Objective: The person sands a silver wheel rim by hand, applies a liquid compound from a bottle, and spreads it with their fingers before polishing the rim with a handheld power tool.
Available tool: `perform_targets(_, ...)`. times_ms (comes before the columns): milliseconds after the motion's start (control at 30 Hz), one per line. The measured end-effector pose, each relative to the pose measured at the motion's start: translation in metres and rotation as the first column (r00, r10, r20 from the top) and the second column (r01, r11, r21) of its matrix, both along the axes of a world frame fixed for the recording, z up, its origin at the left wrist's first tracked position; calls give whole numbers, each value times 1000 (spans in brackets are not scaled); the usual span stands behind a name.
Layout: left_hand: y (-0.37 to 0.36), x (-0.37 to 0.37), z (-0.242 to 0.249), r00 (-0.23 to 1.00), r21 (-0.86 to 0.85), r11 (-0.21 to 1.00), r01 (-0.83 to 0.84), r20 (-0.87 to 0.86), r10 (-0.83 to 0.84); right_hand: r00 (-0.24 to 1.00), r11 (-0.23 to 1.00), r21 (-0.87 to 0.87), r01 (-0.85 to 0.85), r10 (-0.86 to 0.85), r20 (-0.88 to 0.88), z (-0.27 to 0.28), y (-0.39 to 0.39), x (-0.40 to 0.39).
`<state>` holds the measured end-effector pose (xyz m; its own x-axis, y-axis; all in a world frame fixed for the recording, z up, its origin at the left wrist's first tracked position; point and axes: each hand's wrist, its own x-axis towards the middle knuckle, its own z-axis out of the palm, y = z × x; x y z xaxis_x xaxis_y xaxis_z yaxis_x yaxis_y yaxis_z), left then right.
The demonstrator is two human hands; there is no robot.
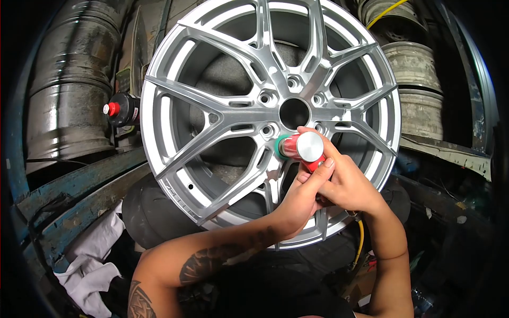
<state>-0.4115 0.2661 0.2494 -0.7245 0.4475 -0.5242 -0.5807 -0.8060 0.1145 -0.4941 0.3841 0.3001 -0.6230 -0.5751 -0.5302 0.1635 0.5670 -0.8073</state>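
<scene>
Both hands are together on a small red power tool [309,148] with a silver round top and a green disc, which lies against a spoke just below the centre hole of a silver alloy wheel [244,115]. My right hand [347,183] wraps round the tool, with a finger stretched along its head. From the left, my left hand [303,200] closes on the tool's lower part, its thumb near the red body. Part of the tool's handle is hidden by the fingers.
Under the wheel lies a black tire [154,212]. Steel rims [71,79] are stacked at the left, and more rims [419,108] at the right. A black bottle with a red cap [123,109] stands left of the wheel. White cloth [95,259] hangs lower left.
</scene>
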Motion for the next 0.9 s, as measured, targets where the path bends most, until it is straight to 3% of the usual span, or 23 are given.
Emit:
perform_targets(133, -2, 0, -5, 1000, -2, 1000, 1, -24, -1, 1000, 999, 49, 15, -14, -23, 0, -1, 3)
perform_targets(267, 1, 2, -3, 1000, 15, 1000, -16, -6, 16, 980, 997, -58, -48, 36, -194, -19, 6, 4)
perform_targets(433, -3, -3, -6, 999, 47, 999, -7, -35, 9, 996, 999, 35, 2, 1, -86, -7, 1, 3)
perform_targets(500, -1, -1, 0, 1000, 27, 1000, 0, 17, -1, 999, 999, -42, -11, 10, -31, -7, 5, 0)
perform_targets(667, -2, -1, -6, 1000, 19, 1000, -5, -4, 5, 998, 999, 31, 13, -11, -64, -4, 1, 3)
perform_targets(833, 3, 2, -6, 997, 1, 1000, -9, 72, 9, 993, 991, -129, -44, 29, -113, -20, 11, 0)
perform_targets(900, 1, -1, -8, 999, -12, 1000, 0, 45, 0, 990, 993, -113, -30, 14, -140, -22, 8, 0)
